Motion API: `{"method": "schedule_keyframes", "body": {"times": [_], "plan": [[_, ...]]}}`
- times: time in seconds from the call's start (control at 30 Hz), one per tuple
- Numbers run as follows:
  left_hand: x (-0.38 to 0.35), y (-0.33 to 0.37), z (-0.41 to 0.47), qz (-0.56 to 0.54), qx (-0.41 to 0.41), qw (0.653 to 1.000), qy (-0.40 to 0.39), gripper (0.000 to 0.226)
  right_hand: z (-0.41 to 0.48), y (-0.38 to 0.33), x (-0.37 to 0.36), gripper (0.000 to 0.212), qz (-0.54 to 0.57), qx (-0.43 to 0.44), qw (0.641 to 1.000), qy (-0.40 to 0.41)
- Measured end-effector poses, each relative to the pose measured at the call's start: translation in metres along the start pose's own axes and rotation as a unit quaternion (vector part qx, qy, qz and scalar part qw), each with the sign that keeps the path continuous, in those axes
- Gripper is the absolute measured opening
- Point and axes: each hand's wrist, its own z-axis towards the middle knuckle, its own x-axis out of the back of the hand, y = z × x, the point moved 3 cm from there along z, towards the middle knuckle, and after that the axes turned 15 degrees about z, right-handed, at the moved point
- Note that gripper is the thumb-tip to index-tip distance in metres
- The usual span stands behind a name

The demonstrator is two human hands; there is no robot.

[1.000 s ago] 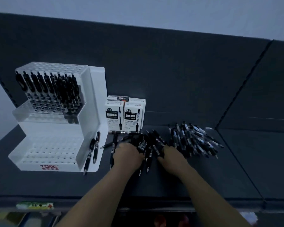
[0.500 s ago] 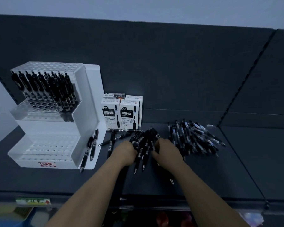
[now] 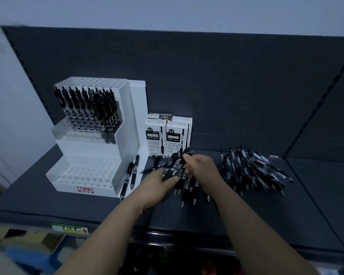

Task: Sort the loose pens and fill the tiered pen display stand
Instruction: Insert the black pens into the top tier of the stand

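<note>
A white tiered pen display stand (image 3: 91, 175) sits at the left of the dark shelf. Its middle tier holds several upright black pens (image 3: 87, 105); the lowest tier shows bare holes. A bundle of black pens (image 3: 179, 173) is lifted off the shelf between both hands, tips pointing down toward me. My left hand (image 3: 157, 185) grips the bundle from below left. My right hand (image 3: 202, 168) grips it from the upper right. A second pile of loose pens (image 3: 252, 169) lies on the shelf to the right.
Two pens (image 3: 130, 174) lean against the stand's right side, and a few lie flat behind my left hand. White pen boxes (image 3: 167, 135) stand against the dark back panel. The shelf's front edge (image 3: 127, 225) carries a price label (image 3: 70, 229).
Both hands closed in on the spread pens, gathered them into one bundle and raised it off the shelf. The camera view shifted, so the stand appears further right.
</note>
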Motion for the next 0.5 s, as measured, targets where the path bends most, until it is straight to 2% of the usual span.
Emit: {"method": "schedule_keyframes", "body": {"times": [0.13,0.2,0.3,0.5], "plan": [[0.023,0.004,-0.01,-0.031,-0.003,0.998,0.052,0.04,0.001,-0.013,-0.02,0.034,0.09,-0.01,0.995,-0.036],[0.036,0.002,-0.013,-0.061,-0.001,0.996,0.065,0.046,0.0,-0.027,-0.033,0.026,0.113,-0.001,0.992,-0.049],[0.06,0.002,-0.02,-0.077,-0.032,0.993,0.082,0.046,-0.003,-0.049,-0.052,0.016,0.125,0.02,0.989,-0.072],[0.119,-0.005,-0.041,-0.073,-0.091,0.986,0.115,0.027,-0.011,-0.086,-0.105,0.014,0.102,0.067,0.985,-0.122]]}}
